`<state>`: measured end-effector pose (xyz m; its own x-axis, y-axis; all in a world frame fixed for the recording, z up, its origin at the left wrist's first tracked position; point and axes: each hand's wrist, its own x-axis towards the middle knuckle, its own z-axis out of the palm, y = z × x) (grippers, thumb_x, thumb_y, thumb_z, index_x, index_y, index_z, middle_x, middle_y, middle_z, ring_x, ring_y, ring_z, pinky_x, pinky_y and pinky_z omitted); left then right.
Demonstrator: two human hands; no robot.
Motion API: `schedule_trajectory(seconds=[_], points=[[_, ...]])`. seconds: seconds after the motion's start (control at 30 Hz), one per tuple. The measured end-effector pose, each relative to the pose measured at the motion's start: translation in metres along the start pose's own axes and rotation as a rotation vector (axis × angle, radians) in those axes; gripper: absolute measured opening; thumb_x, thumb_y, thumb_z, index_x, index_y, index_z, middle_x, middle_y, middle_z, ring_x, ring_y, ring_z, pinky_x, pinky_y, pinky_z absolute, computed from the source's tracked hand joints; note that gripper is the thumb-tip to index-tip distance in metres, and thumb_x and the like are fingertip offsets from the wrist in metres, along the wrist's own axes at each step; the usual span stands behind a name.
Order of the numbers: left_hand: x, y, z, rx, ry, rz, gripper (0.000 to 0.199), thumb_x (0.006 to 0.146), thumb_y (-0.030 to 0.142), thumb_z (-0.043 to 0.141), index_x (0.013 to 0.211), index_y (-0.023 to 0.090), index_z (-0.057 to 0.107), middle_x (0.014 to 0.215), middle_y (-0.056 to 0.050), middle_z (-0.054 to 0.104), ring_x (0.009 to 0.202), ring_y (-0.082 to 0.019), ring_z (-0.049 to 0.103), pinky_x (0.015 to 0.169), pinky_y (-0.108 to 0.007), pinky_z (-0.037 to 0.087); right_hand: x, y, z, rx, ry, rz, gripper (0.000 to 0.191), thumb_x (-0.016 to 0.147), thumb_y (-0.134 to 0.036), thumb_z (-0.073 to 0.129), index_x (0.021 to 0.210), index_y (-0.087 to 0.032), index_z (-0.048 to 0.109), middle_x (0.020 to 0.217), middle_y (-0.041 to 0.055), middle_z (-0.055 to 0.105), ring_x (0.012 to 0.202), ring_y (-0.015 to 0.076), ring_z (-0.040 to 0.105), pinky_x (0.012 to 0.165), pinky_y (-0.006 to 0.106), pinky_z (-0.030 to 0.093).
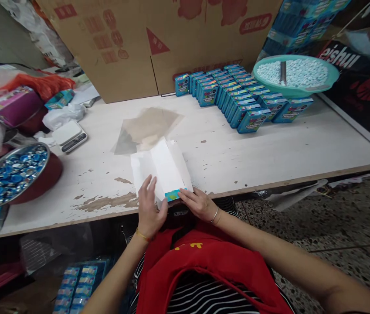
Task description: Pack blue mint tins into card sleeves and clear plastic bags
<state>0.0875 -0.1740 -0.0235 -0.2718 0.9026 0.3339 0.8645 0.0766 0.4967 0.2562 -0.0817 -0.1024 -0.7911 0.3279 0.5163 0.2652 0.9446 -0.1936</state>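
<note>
An unfolded carton [167,163] lies at the table's near edge, its white inner side up and a blue printed flap [172,195] toward me. My left hand [150,209] rests on the carton's near left part, fingers apart and stretched out. From the right, my right hand [200,204] touches the blue flap with straight fingertips; nothing is gripped in it. Just beyond the carton lies a brownish see-through sheet [148,126], partly covered by the carton's far end.
Rows of small blue boxes [252,121] stand at the back right, beside a turquoise basin [302,92] of pale candies with a scoop. A large cardboard box [158,43] rises behind. At left are a white scale [70,134] and a red bowl [45,181] of blue-silver pieces.
</note>
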Motion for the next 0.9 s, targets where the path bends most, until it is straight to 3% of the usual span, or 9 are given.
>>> schedule_trajectory(seconds=[0.1, 0.2, 0.27, 0.33, 0.43, 0.6, 0.77, 0.83, 0.9], points=[[-0.022, -0.001, 0.004, 0.049, 0.016, 0.001, 0.074, 0.078, 0.012, 0.05, 0.145, 0.02, 0.018, 0.152, -0.017, 0.019, 0.14, -0.031, 0.019, 0.109, -0.052, 0.028, 0.01, -0.007, -0.002, -0.013, -0.014, 0.113, 0.024, 0.093, -0.021, 0.044, 0.104, -0.015, 0.065, 0.095, 0.0092, 0.067, 0.078, 0.0204, 0.049, 0.066, 0.033, 0.042], [-0.021, 0.008, 0.003, 0.253, -0.11, 0.102, 0.061, 0.08, 0.013, 0.049, 0.139, 0.018, 0.033, 0.15, -0.017, 0.026, 0.14, -0.035, 0.019, 0.11, -0.06, 0.019, 0.019, -0.013, -0.006, -0.058, -0.073, 0.183, 0.02, 0.091, -0.021, 0.047, 0.086, -0.018, 0.066, 0.077, 0.0054, 0.062, 0.072, 0.0196, 0.044, 0.063, 0.032, 0.034], [-0.007, 0.02, 0.001, 0.356, -0.332, 0.167, 0.042, 0.083, 0.013, 0.047, 0.125, 0.014, 0.05, 0.134, -0.018, 0.049, 0.129, -0.032, 0.041, 0.106, -0.054, 0.03, 0.022, -0.015, -0.007, -0.081, -0.109, 0.198, 0.019, 0.09, -0.018, 0.049, 0.079, -0.019, 0.065, 0.075, 0.0048, 0.059, 0.072, 0.0194, 0.043, 0.062, 0.032, 0.031], [0.012, 0.032, 0.001, 0.433, -0.621, 0.186, 0.026, 0.085, 0.01, 0.042, 0.105, 0.012, 0.06, 0.109, -0.015, 0.064, 0.106, -0.026, 0.059, 0.093, -0.043, 0.045, 0.023, -0.016, -0.006, -0.099, -0.124, 0.212, 0.02, 0.089, -0.016, 0.049, 0.075, -0.018, 0.063, 0.075, 0.005, 0.057, 0.072, 0.0194, 0.042, 0.062, 0.032, 0.029], [0.037, 0.045, 0.004, 0.545, -0.854, 0.108, 0.025, 0.087, 0.007, 0.037, 0.093, 0.012, 0.061, 0.092, -0.013, 0.066, 0.089, -0.023, 0.064, 0.075, -0.035, 0.051, 0.022, -0.017, -0.004, -0.106, -0.108, 0.232, 0.021, 0.088, -0.013, 0.048, 0.073, -0.017, 0.061, 0.074, 0.0058, 0.056, 0.071, 0.0196, 0.041, 0.062, 0.031, 0.029], [0.058, 0.035, 0.011, 0.483, -0.917, 0.064, 0.02, 0.085, 0.018, 0.048, 0.1, 0.013, 0.06, 0.091, -0.013, 0.068, 0.088, -0.025, 0.065, 0.073, -0.033, 0.049, 0.02, -0.019, 0.0, -0.064, -0.068, 0.263, 0.018, 0.088, -0.014, 0.047, 0.078, -0.016, 0.062, 0.077, 0.0063, 0.056, 0.071, 0.0199, 0.042, 0.063, 0.032, 0.032], [0.082, 0.01, 0.017, 0.228, -1.08, -0.025, 0.013, 0.072, 0.022, 0.061, 0.083, 0.017, 0.067, 0.079, -0.004, 0.069, 0.074, -0.018, 0.062, 0.068, -0.026, 0.046, 0.022, -0.019, 0.001, 0.0, -0.116, 0.299, 0.018, 0.089, -0.013, 0.044, 0.088, -0.016, 0.062, 0.082, 0.0078, 0.059, 0.075, 0.021, 0.049, 0.065, 0.033, 0.04], [0.091, 0.003, 0.021, 0.119, -1.173, -0.098, 0.012, 0.066, 0.018, 0.063, 0.078, 0.016, 0.067, 0.07, 0.0, 0.066, 0.067, -0.014, 0.058, 0.063, -0.024, 0.045, 0.022, -0.018, -0.002, 0.076, -0.068, 0.282, 0.021, 0.089, -0.013, 0.042, 0.102, -0.017, 0.059, 0.098, 0.0105, 0.061, 0.082, 0.0221, 0.052, 0.07, 0.035, 0.044], [0.095, 0.0, 0.023, 0.056, -1.218, -0.176, 0.012, 0.063, 0.015, 0.063, 0.074, 0.016, 0.067, 0.064, 0.003, 0.063, 0.061, -0.012, 0.055, 0.059, -0.023, 0.043, 0.021, -0.017, -0.01, 0.188, 0.032, 0.241, 0.036, 0.089, -0.016, 0.043, 0.125, -0.018, 0.046, 0.125, 0.0144, 0.051, 0.101, 0.0244, 0.053, 0.08, 0.039, 0.047]])
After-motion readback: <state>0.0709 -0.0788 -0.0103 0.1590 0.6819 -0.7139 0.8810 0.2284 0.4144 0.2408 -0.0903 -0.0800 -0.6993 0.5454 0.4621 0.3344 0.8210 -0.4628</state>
